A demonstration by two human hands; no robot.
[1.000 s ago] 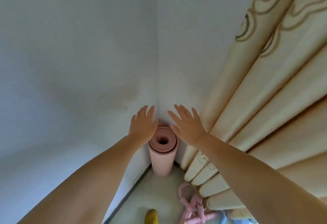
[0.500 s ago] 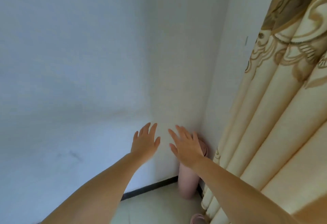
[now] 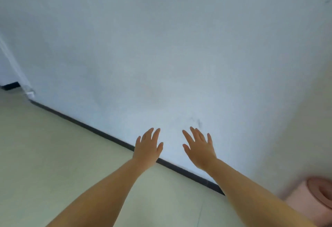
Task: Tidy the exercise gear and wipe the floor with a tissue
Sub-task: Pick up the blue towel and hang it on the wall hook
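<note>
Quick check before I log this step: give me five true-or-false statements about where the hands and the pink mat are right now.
1. Both hands are empty, fingers spread. True: the left hand and the right hand hold nothing.
2. The right hand rests on the rolled pink mat. False: the rolled pink mat sits at the lower right edge, apart from both hands.
3. A dark baseboard runs along the foot of the wall. True: the baseboard crosses behind the left hand.
4. The left hand holds a tissue. False: no tissue is in view.
5. A curtain hangs behind the hands. False: only the plain wall is behind them.
</note>
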